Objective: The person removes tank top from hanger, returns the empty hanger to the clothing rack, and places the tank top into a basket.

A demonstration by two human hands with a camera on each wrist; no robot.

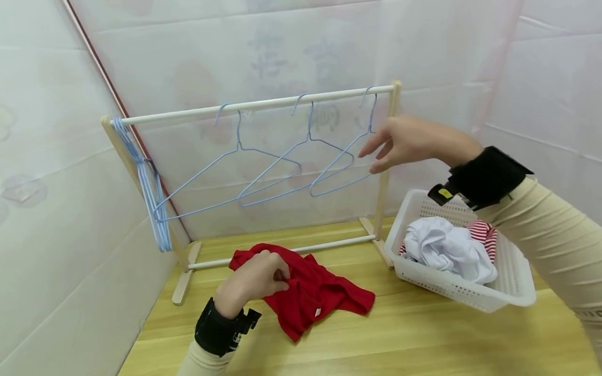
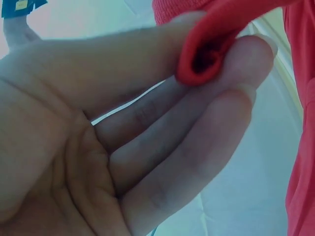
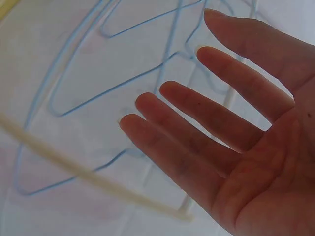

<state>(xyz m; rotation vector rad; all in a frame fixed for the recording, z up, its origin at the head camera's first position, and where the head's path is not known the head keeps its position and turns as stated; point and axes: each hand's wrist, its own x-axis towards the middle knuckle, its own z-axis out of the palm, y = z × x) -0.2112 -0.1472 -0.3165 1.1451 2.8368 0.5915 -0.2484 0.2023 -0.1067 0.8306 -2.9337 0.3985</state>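
My left hand [image 1: 256, 277] pinches a fold of a red shirt [image 1: 324, 292] that lies crumpled on the table, with a small white label showing. Up close in the left wrist view, the rolled red edge [image 2: 189, 69] is caught between thumb and fingers. Raised at the right end of the rack, my right hand [image 1: 409, 140] holds nothing; its fingers are spread and relaxed in the right wrist view. Its fingertips overlap the rightmost blue wire hanger [image 1: 329, 195] in the head view. Two more blue hangers hang along the rail to its left.
The rack has a white top rail [image 1: 268, 104] and wooden legs. A bunch of blue hangers [image 1: 152, 198] hangs at its left end. On the right stands a white basket [image 1: 522, 284] with white cloth [image 1: 447, 250] and red-striped cloth [image 1: 483, 237]. Pale sheeting encloses the back and sides.
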